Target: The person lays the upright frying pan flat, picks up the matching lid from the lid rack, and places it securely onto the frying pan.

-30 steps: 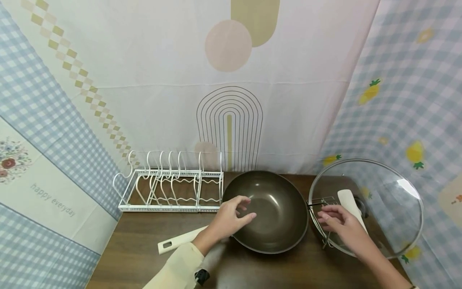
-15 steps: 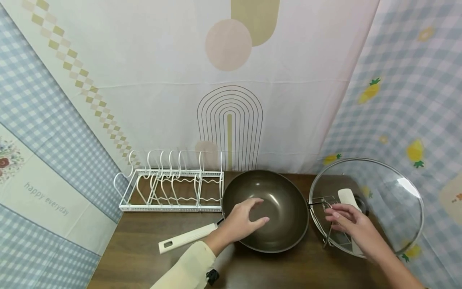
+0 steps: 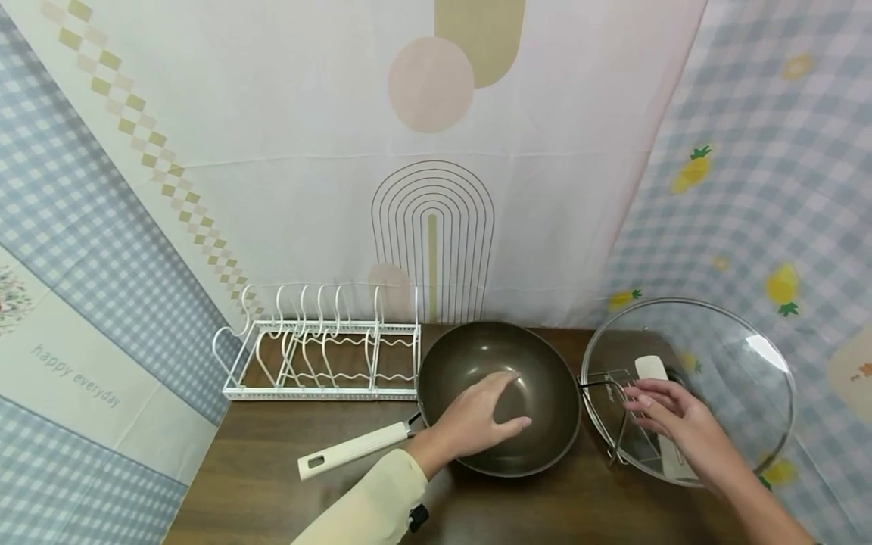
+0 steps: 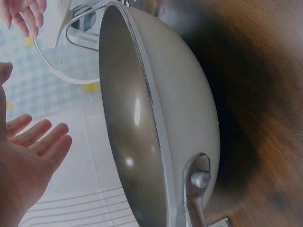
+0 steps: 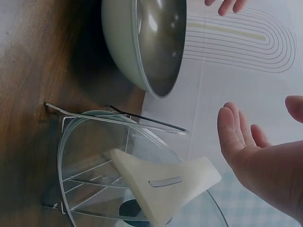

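Note:
My left hand (image 3: 470,420) hovers over a deep frying pan (image 3: 548,405), with thumb and fingers spread and nothing between them. In the left wrist view the pan has a dark inside, a pale outer wall (image 4: 184,104) and a riveted handle bracket. Its long cream handle (image 3: 354,450) points to the left in the head view. On the right, my right hand (image 3: 681,424) hangs with loosely bent fingers in front of a glass lid (image 3: 742,378). The lid leans in a wire stand (image 5: 156,125), and its cream handle (image 5: 161,182) faces my right palm, with a gap between.
A white wire rack (image 3: 320,392) with upright curved dividers stands at the back left, close to the pan's rim. Everything rests on a brown wooden table (image 3: 259,454). Printed cloth (image 3: 306,204) hangs behind and along both sides.
My left hand has moved right, from the pan's left rim to over its middle, uncovering more of the handle. My right hand has shifted slightly right, over the lid handle. Pan and lid look unmoved.

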`<state>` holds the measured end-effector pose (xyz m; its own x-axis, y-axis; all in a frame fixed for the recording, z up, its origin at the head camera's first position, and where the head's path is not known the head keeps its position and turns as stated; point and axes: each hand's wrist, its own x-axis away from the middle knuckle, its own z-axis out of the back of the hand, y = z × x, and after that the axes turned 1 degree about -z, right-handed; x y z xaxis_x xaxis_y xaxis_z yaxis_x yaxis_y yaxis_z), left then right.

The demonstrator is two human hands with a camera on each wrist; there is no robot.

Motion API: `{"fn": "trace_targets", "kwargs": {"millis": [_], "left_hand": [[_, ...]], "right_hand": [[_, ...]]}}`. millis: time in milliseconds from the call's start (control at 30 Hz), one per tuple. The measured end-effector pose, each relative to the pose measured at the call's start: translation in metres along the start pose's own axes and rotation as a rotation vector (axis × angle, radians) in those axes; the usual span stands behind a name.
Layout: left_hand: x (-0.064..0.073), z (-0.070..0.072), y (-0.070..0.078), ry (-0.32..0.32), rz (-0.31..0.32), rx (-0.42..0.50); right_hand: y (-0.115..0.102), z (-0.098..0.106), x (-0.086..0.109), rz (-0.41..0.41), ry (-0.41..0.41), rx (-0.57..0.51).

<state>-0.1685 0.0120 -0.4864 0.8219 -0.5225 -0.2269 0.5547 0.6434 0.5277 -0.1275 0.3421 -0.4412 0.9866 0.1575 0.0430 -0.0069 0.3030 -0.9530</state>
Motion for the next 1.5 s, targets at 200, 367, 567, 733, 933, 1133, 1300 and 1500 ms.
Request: {"fn": "trace_targets", "kwargs": {"millis": [200,367,567,733,933,1133,1300,1500], "left_hand": [[-0.008,-0.004,0.007,-0.008,-0.015,-0.029],[-0.015,-0.008,0.013,-0.028,-0.048,-0.045],[-0.023,-0.016,0.020,-0.046,-0.089,-0.062],[-0.029,-0.021,0.026,-0.065,-0.124,-0.099],[-0.036,-0.031,0.028,-0.086,-0.168,-0.152],[-0.043,-0.038,0.032,-0.115,-0.208,-0.176],[-0.047,-0.041,0.037,-0.163,-0.226,-0.157],[-0.054,-0.049,0.040,-0.164,-0.241,-0.144]], "right_hand": [[0.000,0.006,0.000,0.017,-0.008,-0.030],[-0.001,0.013,0.003,0.028,-0.006,-0.021],[0.000,0.017,0.006,0.043,-0.018,-0.036],[0.001,0.022,0.008,0.040,-0.024,-0.072],[0.004,0.026,0.011,0.056,-0.017,-0.003],[0.008,0.032,0.013,0.097,-0.027,-0.052],[0.009,0.038,0.015,0.066,-0.017,-0.031],[0.010,0.044,0.019,0.052,-0.012,-0.092]]}}
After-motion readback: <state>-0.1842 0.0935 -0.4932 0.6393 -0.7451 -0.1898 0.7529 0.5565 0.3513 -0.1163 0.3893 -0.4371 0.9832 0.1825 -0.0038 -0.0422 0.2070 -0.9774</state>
